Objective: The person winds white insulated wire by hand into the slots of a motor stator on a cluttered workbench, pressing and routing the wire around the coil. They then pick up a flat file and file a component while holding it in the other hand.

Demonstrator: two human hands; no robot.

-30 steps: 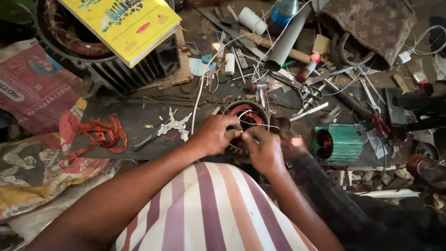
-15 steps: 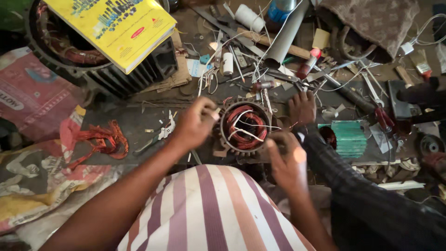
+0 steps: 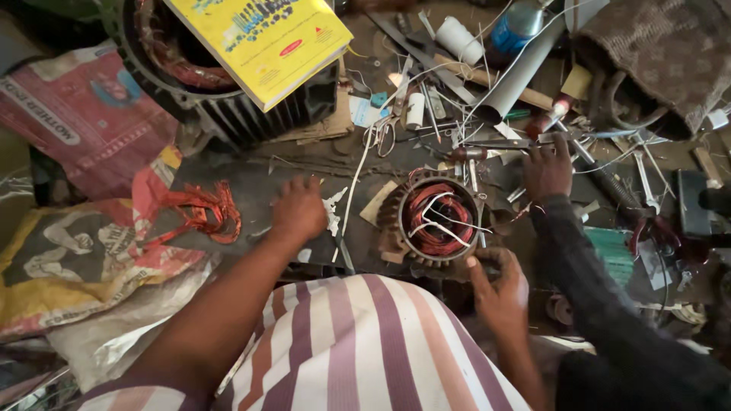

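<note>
At the far left lay printed sacks (image 3: 72, 251) and a tangle of copper wire (image 3: 204, 209) on the dirty floor (image 3: 259, 175), with a large finned motor housing (image 3: 228, 106) behind them bearing a yellow book (image 3: 263, 38). The left hand (image 3: 299, 209), which half a second earlier had been at the rim of the small stator and a second earlier was closed over it together with the other hand, had moved off to the left and was now resting palm down on the floor with its fingers spread, holding nothing, just beside some white scraps (image 3: 333, 211). The small stator (image 3: 432, 221) stood on the floor in front of the striped garment (image 3: 365, 342), its open end facing up, with copper windings and loose white leads crossing the bore. It appeared lower and more central in the view than before, though the camera had also shifted. The right hand (image 3: 499, 285) gripped the stator's near right edge, the thumb up against the rim and the fingers curled beneath; it alone was steadying the part, which suggested the winding work was paused while the left hand felt for something. To the right, another person's hand (image 3: 548, 169) in a dark sleeve (image 3: 601, 304) reached among scattered hand tools (image 3: 487, 144); whether it grasped any could not be told. A green block (image 3: 613, 255) lay beside that sleeve.
</note>
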